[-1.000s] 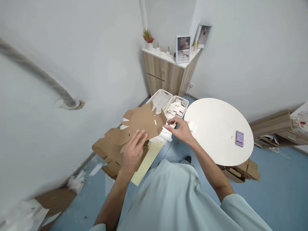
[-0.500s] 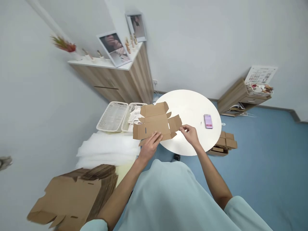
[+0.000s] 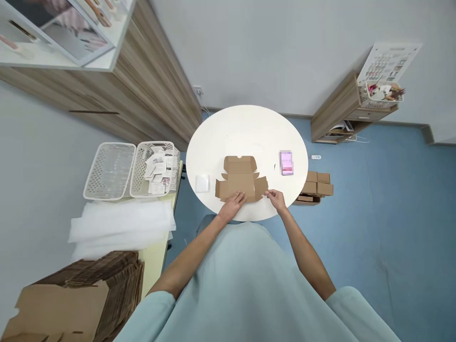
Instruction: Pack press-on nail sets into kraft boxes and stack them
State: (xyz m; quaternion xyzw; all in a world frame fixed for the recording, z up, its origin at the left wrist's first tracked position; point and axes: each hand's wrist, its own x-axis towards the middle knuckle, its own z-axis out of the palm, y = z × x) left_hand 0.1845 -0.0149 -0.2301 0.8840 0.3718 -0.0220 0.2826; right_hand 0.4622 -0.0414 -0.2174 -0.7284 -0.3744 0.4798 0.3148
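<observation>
An unfolded brown cardboard box (image 3: 240,180) lies on the round white table (image 3: 249,128) in front of me. My left hand (image 3: 233,204) rests on its near edge, the fingers stretched out on the cardboard. At the box's right side flap, my right hand (image 3: 276,198) pinches the corner between thumb and fingers. To the left of the box is a small white square packet (image 3: 203,183). A pink and purple thing with a blurred surface (image 3: 286,163) lies to the right, beside a tiny dark object (image 3: 274,167).
On the left side table (image 3: 153,266) stand a white basket of small packets (image 3: 134,183) and another white basket (image 3: 91,168). White foam sheets (image 3: 124,221) and stacked flat cardboard (image 3: 64,304) lie nearer. Folded boxes (image 3: 317,183) sit right of the round table; a cabinet (image 3: 149,71) stands behind left.
The cardboard has come down from above the table's left edge onto the tabletop, both hands moving with it. My view has shifted, and the white packet now shows.
</observation>
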